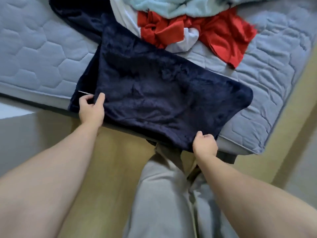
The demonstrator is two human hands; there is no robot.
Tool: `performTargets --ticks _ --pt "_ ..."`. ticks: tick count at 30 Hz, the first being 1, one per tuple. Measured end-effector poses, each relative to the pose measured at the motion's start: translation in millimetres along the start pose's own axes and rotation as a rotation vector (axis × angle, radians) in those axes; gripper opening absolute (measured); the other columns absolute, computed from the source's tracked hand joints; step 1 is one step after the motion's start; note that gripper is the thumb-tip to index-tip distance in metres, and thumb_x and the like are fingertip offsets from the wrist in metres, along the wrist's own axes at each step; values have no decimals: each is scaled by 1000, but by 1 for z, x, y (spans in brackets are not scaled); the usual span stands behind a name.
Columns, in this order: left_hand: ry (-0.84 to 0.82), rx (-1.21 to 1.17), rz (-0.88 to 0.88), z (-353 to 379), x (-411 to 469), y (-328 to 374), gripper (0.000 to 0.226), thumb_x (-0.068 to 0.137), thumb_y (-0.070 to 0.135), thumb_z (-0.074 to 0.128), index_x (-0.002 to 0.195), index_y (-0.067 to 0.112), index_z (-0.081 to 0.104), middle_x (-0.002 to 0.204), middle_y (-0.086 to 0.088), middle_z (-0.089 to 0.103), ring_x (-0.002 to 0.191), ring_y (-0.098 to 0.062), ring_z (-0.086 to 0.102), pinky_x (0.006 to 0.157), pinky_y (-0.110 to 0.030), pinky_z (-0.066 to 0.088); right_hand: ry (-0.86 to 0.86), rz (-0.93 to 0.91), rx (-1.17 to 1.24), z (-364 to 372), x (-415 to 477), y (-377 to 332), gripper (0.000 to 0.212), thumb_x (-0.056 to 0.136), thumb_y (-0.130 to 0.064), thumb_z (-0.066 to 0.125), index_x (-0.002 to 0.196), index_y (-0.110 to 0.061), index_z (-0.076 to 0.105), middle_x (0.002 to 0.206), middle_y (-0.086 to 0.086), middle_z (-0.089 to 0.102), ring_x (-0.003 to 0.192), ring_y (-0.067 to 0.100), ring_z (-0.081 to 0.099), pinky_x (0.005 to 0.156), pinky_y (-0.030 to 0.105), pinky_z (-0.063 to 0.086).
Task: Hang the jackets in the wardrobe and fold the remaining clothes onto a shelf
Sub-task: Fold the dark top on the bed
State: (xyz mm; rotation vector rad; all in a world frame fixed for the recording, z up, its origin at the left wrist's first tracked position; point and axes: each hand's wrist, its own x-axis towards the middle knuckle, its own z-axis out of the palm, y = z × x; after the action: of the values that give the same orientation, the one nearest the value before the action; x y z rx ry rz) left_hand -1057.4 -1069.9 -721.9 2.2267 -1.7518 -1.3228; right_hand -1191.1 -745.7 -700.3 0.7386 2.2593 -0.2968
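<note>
We've got the left hand [91, 107] pinching the navy fleece [154, 93] at its near edge, and the right hand [205, 143] gripping the corner that overhangs the bed [34, 57]. Our worry is that the plush fabric, part of it off the bed, could slide toward the floor [109, 152] or fold crooked. Farther up the bed, red clothes [223, 36], white clothes [190, 34] and a pale blue fleece [171, 6] crowd its far end.

One view is given, taken from the head and tilted steeply forward and down. The bed [34, 54] corner is seen from close above, with left hand [91, 109] and right hand [205, 143] at the cloth [163, 93] on it; the floor [111, 160] is framed beneath.
</note>
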Motion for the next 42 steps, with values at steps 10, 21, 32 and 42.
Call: performTargets --ticks 10,21,32,42 --pt "-229 -32 -67 7 14 8 42 77 43 80 112 24 69 115 5 72 105 -23 69 98 -47 54 -55 128 559 8 11 32 50 81 -50 76 113 -28 45 113 4 58 96 27 55 84 35 44" --pt "-402 -5 -99 -24 5 3 18 96 31 67 114 29 64 114 6 70 103 -18 64 79 -44 54 -6 62 762 30 -4 51 44 76 -49 76 108 -31 51 123 0 57 97 19 58 84 33 49" --pt "-451 -126 -173 -28 15 7 20 103 25 56 122 27 60 123 2 69 106 -24 68 85 -46 57 -324 172 1131 33 -17 33 17 91 -29 74 103 -29 62 105 -7 71 90 14 69 65 31 56" --pt "-228 103 -105 -26 21 -4 5 95 16 57 93 20 59 116 -14 62 109 -40 62 92 -55 56 -226 250 842 66 -29 42 29 97 -39 62 118 -20 58 122 3 65 103 27 64 80 41 56"
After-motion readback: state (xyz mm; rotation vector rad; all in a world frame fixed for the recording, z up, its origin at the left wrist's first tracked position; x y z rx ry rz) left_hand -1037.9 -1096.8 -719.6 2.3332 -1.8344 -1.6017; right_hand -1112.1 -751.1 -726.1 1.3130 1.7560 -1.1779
